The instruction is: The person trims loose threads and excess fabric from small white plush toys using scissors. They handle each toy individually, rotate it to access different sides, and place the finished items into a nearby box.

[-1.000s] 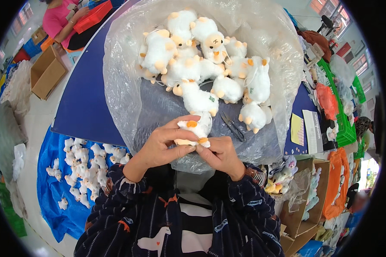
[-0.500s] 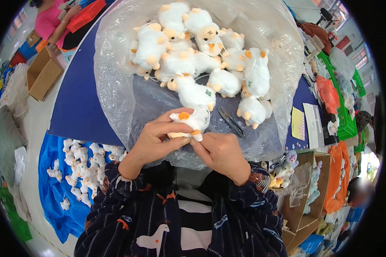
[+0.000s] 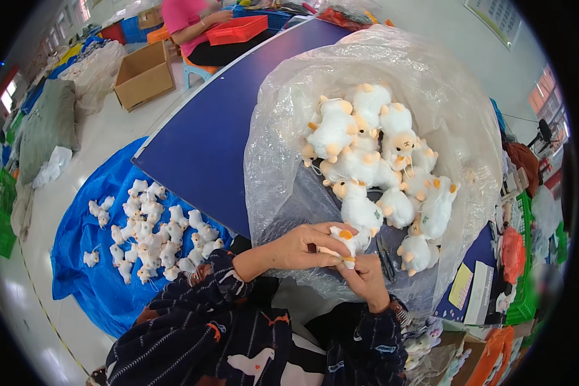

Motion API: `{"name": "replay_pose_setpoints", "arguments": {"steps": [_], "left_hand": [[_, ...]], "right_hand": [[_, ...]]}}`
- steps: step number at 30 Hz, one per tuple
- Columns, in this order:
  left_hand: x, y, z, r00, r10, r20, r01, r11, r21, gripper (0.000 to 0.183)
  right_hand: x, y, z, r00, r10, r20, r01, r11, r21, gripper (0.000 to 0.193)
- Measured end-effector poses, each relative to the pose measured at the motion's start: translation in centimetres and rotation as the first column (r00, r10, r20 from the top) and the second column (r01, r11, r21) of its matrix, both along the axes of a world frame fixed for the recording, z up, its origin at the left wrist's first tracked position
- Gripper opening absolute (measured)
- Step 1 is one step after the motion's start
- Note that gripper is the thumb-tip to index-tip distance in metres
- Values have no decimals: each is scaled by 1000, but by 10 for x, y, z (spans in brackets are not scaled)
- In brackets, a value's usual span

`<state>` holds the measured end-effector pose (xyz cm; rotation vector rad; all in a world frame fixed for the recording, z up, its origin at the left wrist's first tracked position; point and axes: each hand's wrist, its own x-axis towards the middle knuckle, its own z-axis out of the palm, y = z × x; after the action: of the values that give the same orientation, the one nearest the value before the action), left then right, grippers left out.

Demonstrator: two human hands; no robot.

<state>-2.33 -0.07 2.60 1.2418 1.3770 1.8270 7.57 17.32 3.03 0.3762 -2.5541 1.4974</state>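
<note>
A small white plush alpaca [image 3: 341, 237] with orange ears is held over the near side of the clear plastic bag. My left hand [image 3: 293, 248] grips it from the left, fingers on top and thumb below. The fingertips of my right hand [image 3: 365, 278] pinch at its lower edge beside an ear; whether they hold a thread there is too small to tell. Just beyond lies another white plush alpaca [image 3: 360, 209] with a green mark. Dark-handled thread snips [image 3: 385, 258] rest on the plastic right of my hands. Several more plush alpacas [image 3: 365, 164] are piled farther back.
The crumpled clear bag [image 3: 283, 128] spreads over a blue table [image 3: 206, 145]. On the floor at left, a blue sheet [image 3: 87, 222] carries several small plush toys. A cardboard box [image 3: 145, 76] stands beyond. Another person in pink sits far left with a red tray [image 3: 238, 29].
The view has swung left, so the table and bag appear farther right and more of the blue sheet shows. Both hands stay on the same plush alpaca.
</note>
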Motion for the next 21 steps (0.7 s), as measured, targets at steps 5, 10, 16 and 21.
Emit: {"name": "replay_pose_setpoints", "arguments": {"steps": [5, 10, 16, 21], "left_hand": [[-1, 2, -4, 999, 34, 0, -34, 999, 20, 20], [1, 0, -8, 994, 109, -7, -109, 994, 28, 21], [2, 3, -7, 993, 109, -40, -109, 994, 5, 20], [2, -1, -9, 992, 103, -71, -104, 995, -5, 19]], "right_hand": [[-1, -2, 1, 997, -61, 54, 63, 997, -33, 19], [-2, -9, 22, 988, -147, 38, 139, 976, 165, 18], [6, -7, 22, 986, -165, -21, 164, 942, 291, 24], [-3, -2, 16, 999, -48, -1, 48, 981, 186, 29]]}}
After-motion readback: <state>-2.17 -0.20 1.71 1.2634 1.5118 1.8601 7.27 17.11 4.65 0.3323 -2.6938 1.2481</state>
